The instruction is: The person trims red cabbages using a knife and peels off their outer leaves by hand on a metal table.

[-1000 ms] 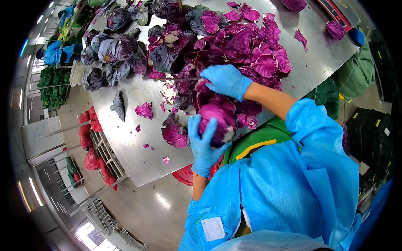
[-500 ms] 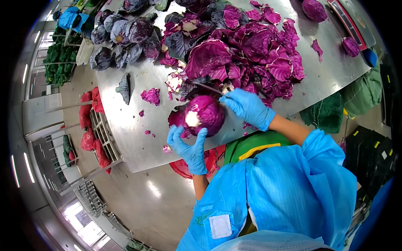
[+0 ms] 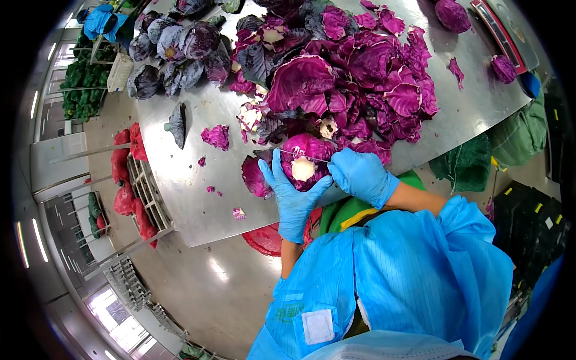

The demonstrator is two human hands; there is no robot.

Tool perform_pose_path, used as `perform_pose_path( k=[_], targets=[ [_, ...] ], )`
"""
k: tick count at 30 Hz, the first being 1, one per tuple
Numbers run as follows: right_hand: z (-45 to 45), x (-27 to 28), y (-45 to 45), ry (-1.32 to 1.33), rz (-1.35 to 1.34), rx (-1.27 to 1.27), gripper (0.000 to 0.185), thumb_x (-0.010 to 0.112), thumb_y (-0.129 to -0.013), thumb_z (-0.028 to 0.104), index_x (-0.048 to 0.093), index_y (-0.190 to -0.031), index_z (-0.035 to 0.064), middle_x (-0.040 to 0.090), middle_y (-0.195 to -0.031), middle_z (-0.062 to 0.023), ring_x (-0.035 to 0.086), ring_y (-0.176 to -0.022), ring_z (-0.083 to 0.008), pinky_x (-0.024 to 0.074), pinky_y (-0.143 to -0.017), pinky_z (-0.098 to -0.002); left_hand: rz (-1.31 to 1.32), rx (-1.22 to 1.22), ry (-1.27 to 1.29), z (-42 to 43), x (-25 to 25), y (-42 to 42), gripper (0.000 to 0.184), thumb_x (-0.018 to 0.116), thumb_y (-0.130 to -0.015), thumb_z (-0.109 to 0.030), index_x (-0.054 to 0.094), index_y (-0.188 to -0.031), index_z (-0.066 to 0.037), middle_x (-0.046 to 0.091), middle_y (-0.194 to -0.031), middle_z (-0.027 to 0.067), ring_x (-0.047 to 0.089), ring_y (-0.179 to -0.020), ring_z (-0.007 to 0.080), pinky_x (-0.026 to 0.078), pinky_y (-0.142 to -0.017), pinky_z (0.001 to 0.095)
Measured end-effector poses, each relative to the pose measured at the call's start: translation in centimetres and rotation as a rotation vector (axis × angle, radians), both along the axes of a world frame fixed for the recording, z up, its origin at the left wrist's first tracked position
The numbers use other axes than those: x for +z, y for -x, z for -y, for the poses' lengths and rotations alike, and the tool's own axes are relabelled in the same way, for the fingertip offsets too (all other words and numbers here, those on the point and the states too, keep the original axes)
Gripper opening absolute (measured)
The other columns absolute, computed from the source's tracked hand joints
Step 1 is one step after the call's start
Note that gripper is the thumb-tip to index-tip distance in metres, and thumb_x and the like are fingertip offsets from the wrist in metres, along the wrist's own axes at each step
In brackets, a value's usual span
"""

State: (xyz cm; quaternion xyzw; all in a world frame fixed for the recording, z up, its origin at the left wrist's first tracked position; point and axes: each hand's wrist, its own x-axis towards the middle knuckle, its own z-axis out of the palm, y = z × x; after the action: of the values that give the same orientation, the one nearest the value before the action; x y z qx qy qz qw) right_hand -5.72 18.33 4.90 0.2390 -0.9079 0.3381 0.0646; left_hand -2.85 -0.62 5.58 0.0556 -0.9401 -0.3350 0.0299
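Observation:
A red cabbage with its pale cut stem facing up sits near the table's front edge. My left hand, in a blue glove, grips it from the near left side, thumb and fingers spread around it. In my gloved right hand is a knife, its thin blade lying across the cabbage just beyond the stem; the handle is hidden in my fist. A loose purple leaf rests left of the cabbage. Directly behind is a heap of stripped leaves.
Dark unpeeled cabbages are grouped at the back left of the metal table. Two peeled cabbages, one a round head, lie at the right near a scale-like device. Below the front edge is a red basket.
My left hand has moved up and right onto the cabbage, which has turned so its stem sits further right. My right hand has come down, bringing the blade over the cabbage.

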Motion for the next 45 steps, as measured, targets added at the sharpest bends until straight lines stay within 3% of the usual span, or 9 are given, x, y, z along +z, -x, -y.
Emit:
perform_pose_path(
  k=[4,24,26,29,33,36,39,40,45],
  targets=[
    [-0.1,0.6,0.9,-0.085,-0.045,0.052,0.017,0.062,-0.088,0.022,0.054,-0.083,0.0082,0.052,-0.072,-0.0109,0.058,-0.059,-0.0277,0.0468,-0.049,-0.0399,0.058,0.08,-0.471,-1.0,-1.2,0.2,0.125,0.093,-0.06,-0.036,0.015,-0.151,0.0,0.023,-0.149,0.0261,0.026,-0.139,0.0391,0.026,-0.115,0.0456],
    [-1.0,0.1,3.7,-0.31,-0.266,0.002,0.011,0.062,-0.076,0.02,0.055,-0.077,0.0109,0.051,-0.069,-0.0101,0.058,-0.054,-0.0225,0.0436,-0.042,-0.0375,0.053,0.145,-0.38,-3.2,-0.3,0.8,0.121,0.09,-0.062,-0.037,0.016,-0.147,0.007,0.027,-0.145,0.0272,0.033,-0.135,0.0378,0.032,-0.111,0.0444],
    [-0.1,-0.7,3.2,-0.257,-0.023,-0.125,0.008,0.058,-0.082,0.018,0.059,-0.08,0.011,0.058,-0.073,-0.0122,0.063,-0.06,-0.0289,0.0496,-0.05,-0.041,0.045,0.19,-0.358,-3.8,0.2,0.7,0.117,0.09,-0.064,-0.034,0.018,-0.148,0.006,0.03,-0.147,0.0219,0.033,-0.136,0.032,0.029,-0.114,0.0413],
    [-1.7,-3.2,6.0,0.018,0.103,-0.384,0.022,0.052,-0.096,0.026,0.058,-0.084,0.0082,0.06,-0.078,-0.0168,0.061,-0.064,-0.0381,0.0483,-0.053,-0.046,-0.077,0.162,-0.224,-4.4,-0.6,-0.8,0.119,0.091,-0.062,-0.033,0.019,-0.149,0.004,0.03,-0.146,0.0232,0.033,-0.136,0.0333,0.028,-0.114,0.0424],
    [-1.3,0.9,3.4,-0.027,0.149,-0.308,0.057,0.065,-0.085,0.055,0.058,-0.115,0.0076,0.063,-0.1,-0.0139,0.066,-0.083,-0.0327,0.0531,-0.066,-0.0417,-0.034,0.212,-0.396,-4.0,-1.0,-0.2,0.118,0.091,-0.062,-0.03,0.019,-0.149,0.003,0.029,-0.148,0.0229,0.032,-0.136,0.0324,0.027,-0.115,0.0421],
    [-1.7,-1.5,5.5,0.057,0.199,-0.311,0.052,0.066,-0.085,0.049,0.057,-0.113,0.0063,0.059,-0.097,-0.016,0.063,-0.079,-0.0347,0.0516,-0.065,-0.0433,-0.143,-0.142,-0.197,-2.1,-0.7,0.4,0.127,0.09,-0.06,-0.034,0.01,-0.152,0.003,0.021,-0.153,0.0263,0.024,-0.143,0.038,0.023,-0.116,0.0451],
    [-2.8,-1.0,5.8,0.155,0.305,-0.246,0.034,0.068,-0.084,0.029,0.06,-0.107,0.0061,0.063,-0.09,-0.0165,0.064,-0.08,-0.0345,0.0516,-0.068,-0.0422,-0.05,-0.073,-0.282,0.3,-0.3,-0.5,0.13,0.091,-0.062,-0.036,0.006,-0.152,0.004,0.014,-0.158,0.0243,0.021,-0.145,0.0334,0.022,-0.117,0.0416],
    [-2.4,-0.6,4.7,0.183,0.272,-0.185,0.034,0.07,-0.082,0.026,0.061,-0.108,0.006,0.062,-0.089,-0.0156,0.063,-0.078,-0.0343,0.0517,-0.067,-0.0409,0.028,-0.033,-0.621,1.1,-0.6,-1.0,0.123,0.09,-0.063,-0.034,0.015,-0.152,0.003,0.022,-0.156,0.0219,0.028,-0.143,0.031,0.026,-0.116,0.0401],
    [-0.6,3.0,0.8,0.018,-0.016,0.029,0.038,0.072,-0.078,0.019,0.063,-0.112,0.0043,0.057,-0.081,-0.0118,0.062,-0.066,-0.0224,0.0501,-0.054,-0.0337,0.103,0.264,-0.773,0.8,0.2,-0.2,0.088,0.088,-0.071,-0.021,0.04,-0.142,-0.002,0.051,-0.131,0.0114,0.051,-0.12,0.0216,0.042,-0.103,0.0354]
  ],
)
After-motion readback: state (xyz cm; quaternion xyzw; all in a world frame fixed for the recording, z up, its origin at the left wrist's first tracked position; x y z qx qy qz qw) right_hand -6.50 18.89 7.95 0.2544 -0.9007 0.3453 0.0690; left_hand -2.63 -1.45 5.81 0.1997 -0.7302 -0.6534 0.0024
